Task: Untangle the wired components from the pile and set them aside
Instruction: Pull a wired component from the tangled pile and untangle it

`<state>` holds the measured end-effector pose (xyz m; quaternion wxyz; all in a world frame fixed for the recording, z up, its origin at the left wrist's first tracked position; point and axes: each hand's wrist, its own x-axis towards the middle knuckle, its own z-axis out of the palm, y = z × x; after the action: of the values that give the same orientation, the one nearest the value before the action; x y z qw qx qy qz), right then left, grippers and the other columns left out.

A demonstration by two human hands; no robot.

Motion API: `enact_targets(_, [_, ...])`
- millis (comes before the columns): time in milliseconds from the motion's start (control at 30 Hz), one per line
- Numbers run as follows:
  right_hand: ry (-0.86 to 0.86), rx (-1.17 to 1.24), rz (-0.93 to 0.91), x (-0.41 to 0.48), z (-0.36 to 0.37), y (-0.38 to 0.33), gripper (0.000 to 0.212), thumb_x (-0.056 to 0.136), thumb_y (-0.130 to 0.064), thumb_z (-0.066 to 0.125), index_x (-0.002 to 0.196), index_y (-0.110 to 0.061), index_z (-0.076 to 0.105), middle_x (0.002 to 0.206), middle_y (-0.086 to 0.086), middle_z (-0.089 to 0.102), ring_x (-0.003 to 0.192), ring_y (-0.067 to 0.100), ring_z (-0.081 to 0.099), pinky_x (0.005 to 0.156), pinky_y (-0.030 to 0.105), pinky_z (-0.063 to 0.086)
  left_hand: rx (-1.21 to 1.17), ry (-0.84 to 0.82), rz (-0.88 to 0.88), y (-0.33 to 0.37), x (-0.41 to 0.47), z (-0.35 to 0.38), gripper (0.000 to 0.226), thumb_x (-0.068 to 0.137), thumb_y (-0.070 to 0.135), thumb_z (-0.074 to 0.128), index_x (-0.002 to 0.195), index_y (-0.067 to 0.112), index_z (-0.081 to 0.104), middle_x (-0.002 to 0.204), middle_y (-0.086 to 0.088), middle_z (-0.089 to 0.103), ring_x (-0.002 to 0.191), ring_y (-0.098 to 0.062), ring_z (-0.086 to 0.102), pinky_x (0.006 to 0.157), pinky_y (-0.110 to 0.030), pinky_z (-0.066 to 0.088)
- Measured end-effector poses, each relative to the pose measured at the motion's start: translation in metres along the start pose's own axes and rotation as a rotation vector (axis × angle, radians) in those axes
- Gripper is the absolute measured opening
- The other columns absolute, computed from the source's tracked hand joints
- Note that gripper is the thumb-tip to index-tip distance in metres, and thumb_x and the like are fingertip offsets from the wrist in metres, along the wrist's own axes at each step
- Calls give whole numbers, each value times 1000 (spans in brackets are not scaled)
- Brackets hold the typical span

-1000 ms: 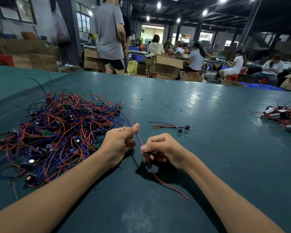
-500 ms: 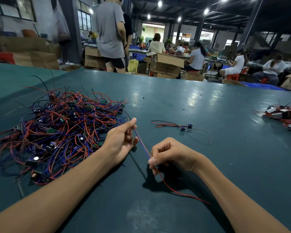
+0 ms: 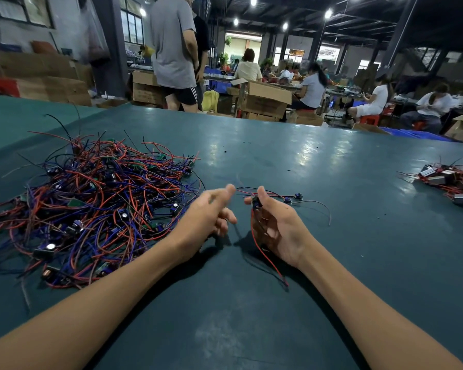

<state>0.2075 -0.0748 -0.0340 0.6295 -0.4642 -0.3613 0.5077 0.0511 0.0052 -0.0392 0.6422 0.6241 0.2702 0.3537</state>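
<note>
The right hand point(image 3: 277, 225) pinched a small component point(image 3: 256, 203) between thumb and forefinger, its red wire point(image 3: 265, 256) drooping to the table point(image 3: 251, 329). The left hand point(image 3: 207, 213) hung loosely curled, apparently empty, beside the pile point(image 3: 91, 204). Light, limp, snag-prone: probably best held by the component.

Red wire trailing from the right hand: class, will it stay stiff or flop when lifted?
Probably floppy: the red wire droops in a curve from the right hand toward the table. Likely light, since a fingertip pinch holds it.
</note>
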Motion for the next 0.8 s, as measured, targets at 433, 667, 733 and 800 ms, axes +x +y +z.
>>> enact_targets(433, [-48, -197, -68, -2, 10, 9, 48, 90, -60, 64, 99, -16, 80, 83, 12, 67, 64, 23, 50, 51, 25, 32, 63, -110, 196, -3, -15, 4, 24, 96, 37, 64, 85, 21, 79, 67, 12, 63, 54, 1, 50, 53, -12, 39])
enact_targets(667, [-73, -375, -86, -7, 18, 8, 35, 89, -46, 70, 93, -12, 80, 88, 5, 76, 71, 19, 62, 50, 25, 50, -151, -16, 103, -1, -7, 1, 35, 88, 42, 64, 108, 17, 78, 67, 1, 57, 60, -15, 54, 62, -21, 46])
enact_targets(733, [-103, -439, -121, -8, 24, 11, 26, 97, -36, 66, 92, -15, 81, 94, 5, 79, 80, 15, 67, 70, 26, 54, -131, -42, 90, -2, -6, -1, 32, 92, 42, 61, 110, 20, 77, 66, 6, 54, 65, -11, 58, 64, -20, 51])
enact_targets(800, [-123, -419, -132, -8, 31, 14, 23, 101, -27, 62, 91, -15, 80, 89, 3, 78, 77, 12, 66, 74, 23, 53, -159, -65, 60, -2, -5, -3, 29, 96, 37, 61, 112, 19, 76, 67, 5, 50, 64, -11, 58, 58, -22, 51])
